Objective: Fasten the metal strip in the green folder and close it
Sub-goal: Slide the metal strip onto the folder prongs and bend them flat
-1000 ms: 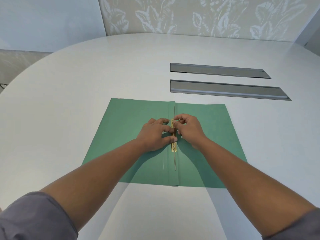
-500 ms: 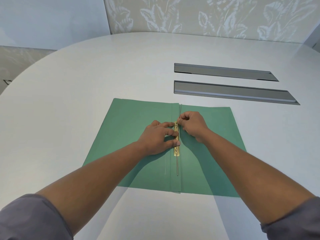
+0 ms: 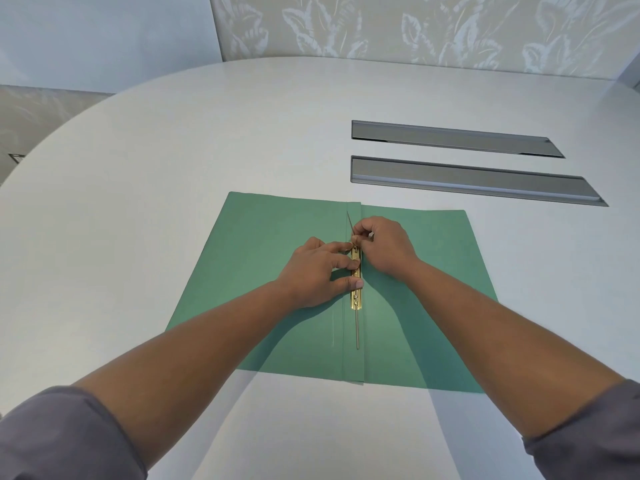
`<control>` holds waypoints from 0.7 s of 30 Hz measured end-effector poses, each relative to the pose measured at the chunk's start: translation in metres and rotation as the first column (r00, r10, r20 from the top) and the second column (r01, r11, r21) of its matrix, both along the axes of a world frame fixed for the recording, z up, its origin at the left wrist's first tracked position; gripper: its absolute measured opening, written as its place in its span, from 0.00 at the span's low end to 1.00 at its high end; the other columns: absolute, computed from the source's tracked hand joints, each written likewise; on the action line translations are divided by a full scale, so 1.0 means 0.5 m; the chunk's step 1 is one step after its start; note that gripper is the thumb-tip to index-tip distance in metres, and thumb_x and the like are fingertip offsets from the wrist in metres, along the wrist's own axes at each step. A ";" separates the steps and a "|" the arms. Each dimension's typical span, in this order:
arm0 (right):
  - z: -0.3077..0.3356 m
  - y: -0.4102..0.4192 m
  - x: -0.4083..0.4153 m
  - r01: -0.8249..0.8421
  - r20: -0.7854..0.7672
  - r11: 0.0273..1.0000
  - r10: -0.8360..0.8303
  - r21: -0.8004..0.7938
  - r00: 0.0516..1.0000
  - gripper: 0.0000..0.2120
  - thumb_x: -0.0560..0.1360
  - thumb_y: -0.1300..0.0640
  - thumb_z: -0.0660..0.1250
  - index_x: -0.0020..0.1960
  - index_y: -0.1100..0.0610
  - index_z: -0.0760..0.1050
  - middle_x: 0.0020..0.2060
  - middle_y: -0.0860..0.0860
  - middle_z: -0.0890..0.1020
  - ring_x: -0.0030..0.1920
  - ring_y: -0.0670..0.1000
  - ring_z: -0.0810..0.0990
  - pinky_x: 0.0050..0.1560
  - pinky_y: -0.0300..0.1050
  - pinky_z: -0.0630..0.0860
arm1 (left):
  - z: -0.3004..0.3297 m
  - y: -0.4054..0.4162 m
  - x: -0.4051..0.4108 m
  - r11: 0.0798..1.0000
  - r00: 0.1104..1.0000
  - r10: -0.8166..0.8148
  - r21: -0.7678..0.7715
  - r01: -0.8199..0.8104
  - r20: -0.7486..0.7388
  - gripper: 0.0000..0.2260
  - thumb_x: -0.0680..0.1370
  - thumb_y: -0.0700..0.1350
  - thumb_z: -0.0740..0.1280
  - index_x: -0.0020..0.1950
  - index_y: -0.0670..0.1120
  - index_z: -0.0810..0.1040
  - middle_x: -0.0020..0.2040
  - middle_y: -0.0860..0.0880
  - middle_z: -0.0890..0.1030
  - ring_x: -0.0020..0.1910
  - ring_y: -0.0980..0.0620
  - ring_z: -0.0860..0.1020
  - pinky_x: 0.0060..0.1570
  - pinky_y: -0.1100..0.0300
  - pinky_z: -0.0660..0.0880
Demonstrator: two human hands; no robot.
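Note:
A green folder (image 3: pixel 270 251) lies open and flat on the white table. Along its centre fold runs a brass metal strip (image 3: pixel 356 299) with a thin prong lying toward me and another prong tilted up at the far end. My left hand (image 3: pixel 317 271) presses on the strip from the left with thumb and fingertips. My right hand (image 3: pixel 382 247) pinches the far prong just above the strip's far end. The strip's middle is hidden under my fingers.
Two long grey metal cable slots (image 3: pixel 467 180) are set into the table (image 3: pixel 173 150) beyond the folder to the right. A patterned wall stands behind the rounded far edge.
My right hand has shifted slightly away from me along the fold, and the far prong now tilts up from the folder. My left hand stays on the strip.

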State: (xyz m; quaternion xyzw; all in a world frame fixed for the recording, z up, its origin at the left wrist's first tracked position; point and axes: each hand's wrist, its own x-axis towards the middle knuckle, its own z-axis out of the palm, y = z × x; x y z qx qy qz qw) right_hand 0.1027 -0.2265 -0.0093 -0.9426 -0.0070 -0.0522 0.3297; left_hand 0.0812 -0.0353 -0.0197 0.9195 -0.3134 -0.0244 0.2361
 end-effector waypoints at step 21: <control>0.021 -0.006 0.036 0.319 -0.309 0.879 -0.212 0.353 0.927 0.04 0.72 0.63 0.75 0.39 0.59 0.81 0.31 0.53 0.80 0.30 0.50 0.75 0.29 0.43 0.73 | -0.012 0.002 0.003 1.000 1.000 -0.002 0.012 0.002 0.015 0.26 0.73 0.73 0.59 0.63 0.62 0.80 0.73 0.57 0.74 0.61 0.47 0.69 0.63 0.46 0.69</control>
